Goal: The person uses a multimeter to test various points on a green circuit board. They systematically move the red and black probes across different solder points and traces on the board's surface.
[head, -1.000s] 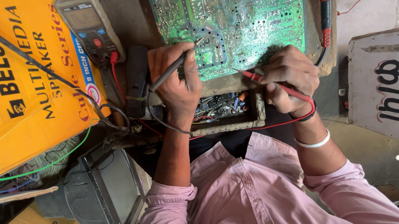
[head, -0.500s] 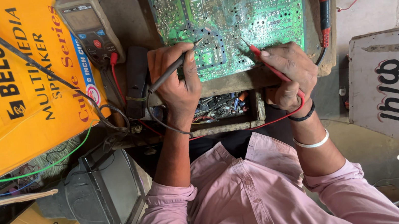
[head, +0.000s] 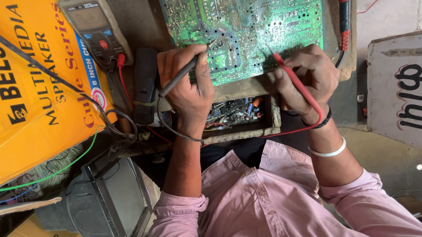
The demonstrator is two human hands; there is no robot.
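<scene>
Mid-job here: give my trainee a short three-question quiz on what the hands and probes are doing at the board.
1. True or false: the left hand holds the red probe.
2. Which hand wears a white bangle? A left, B right.
3. What do both probe tips rest on?

Key:
1. False; it holds the black probe.
2. B, the right hand.
3. The green circuit board.
</scene>
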